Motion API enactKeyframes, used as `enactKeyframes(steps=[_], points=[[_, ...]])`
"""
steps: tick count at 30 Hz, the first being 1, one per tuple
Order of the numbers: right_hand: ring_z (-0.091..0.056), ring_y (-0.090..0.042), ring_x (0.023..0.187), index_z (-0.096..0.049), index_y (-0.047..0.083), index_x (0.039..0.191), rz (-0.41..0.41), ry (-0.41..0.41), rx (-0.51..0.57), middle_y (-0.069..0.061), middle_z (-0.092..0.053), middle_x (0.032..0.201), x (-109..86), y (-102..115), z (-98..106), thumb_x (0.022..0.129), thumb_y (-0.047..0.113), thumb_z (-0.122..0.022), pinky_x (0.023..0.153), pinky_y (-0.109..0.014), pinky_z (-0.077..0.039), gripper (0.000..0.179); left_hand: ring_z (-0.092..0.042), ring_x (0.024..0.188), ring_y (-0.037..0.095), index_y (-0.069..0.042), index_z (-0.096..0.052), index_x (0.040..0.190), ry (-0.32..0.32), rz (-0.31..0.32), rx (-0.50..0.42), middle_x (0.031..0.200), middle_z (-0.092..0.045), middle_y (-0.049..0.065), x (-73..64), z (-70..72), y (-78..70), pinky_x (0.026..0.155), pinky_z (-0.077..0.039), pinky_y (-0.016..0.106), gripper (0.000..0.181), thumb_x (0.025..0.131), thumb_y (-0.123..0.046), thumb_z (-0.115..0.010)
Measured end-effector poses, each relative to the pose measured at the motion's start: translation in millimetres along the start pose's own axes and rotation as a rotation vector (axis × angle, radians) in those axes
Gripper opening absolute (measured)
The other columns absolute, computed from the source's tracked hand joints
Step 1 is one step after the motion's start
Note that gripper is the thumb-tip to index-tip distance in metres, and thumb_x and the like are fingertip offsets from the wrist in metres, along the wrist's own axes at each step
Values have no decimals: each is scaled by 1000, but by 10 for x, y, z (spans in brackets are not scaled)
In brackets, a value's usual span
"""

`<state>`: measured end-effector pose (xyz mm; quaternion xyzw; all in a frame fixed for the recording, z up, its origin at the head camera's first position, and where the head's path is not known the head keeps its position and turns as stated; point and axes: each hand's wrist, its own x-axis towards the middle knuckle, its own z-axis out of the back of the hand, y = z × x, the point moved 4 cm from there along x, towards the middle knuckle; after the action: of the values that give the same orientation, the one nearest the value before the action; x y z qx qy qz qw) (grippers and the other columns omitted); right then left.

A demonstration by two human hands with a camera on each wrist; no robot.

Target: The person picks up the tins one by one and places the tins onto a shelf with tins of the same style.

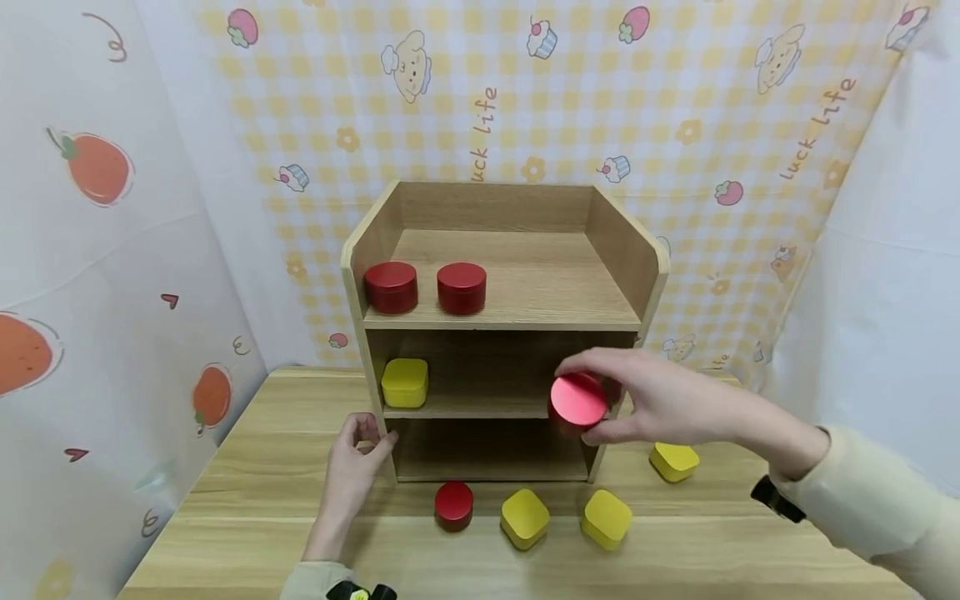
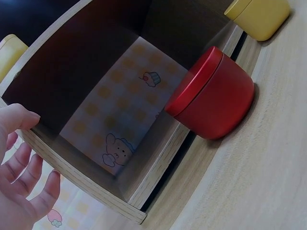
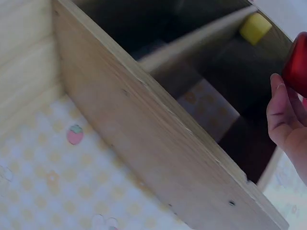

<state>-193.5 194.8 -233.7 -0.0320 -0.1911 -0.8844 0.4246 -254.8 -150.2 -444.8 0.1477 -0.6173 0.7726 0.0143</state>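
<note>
My right hand (image 1: 637, 396) grips a round red tin (image 1: 579, 400) between thumb and fingers, in front of the right side of a wooden shelf unit (image 1: 502, 323). In the right wrist view that red tin (image 3: 298, 67) shows at the right edge. My left hand (image 1: 355, 454) touches the unit's left side panel low down, its thumb on the front edge; the left wrist view shows its fingers (image 2: 45, 196) spread and bent around that panel. Two red tins (image 1: 392, 287) stand on the top shelf at the left. A yellow tin (image 1: 405, 383) sits at the left of the middle shelf.
On the table (image 1: 247, 500) before the unit stand a red tin (image 1: 453, 506) and two yellow tins (image 1: 525, 518). Another yellow tin (image 1: 674, 462) lies farther right, below my right forearm. A patterned cloth (image 1: 510, 100) hangs behind.
</note>
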Motion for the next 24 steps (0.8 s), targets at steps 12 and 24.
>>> enactKeyframes(steps=[12,24], points=[[-59,-8,90,-54,13,133,-18,-96,31,8,-62,108,397,129,439,79,30,-84,76,-28,-52,64,-50,89,16,-5,-51,101,1,12,21,94,-51,9,6,18,1,70,-48,20,26,86,-3,-72],[-59,-14,85,-54,16,133,-66,-116,-35,5,-64,106,695,41,574,81,36,-81,71,-34,-49,62,-50,89,17,-4,-51,101,10,12,8,94,-51,10,-8,8,-14,69,-48,20,26,87,-4,-72]])
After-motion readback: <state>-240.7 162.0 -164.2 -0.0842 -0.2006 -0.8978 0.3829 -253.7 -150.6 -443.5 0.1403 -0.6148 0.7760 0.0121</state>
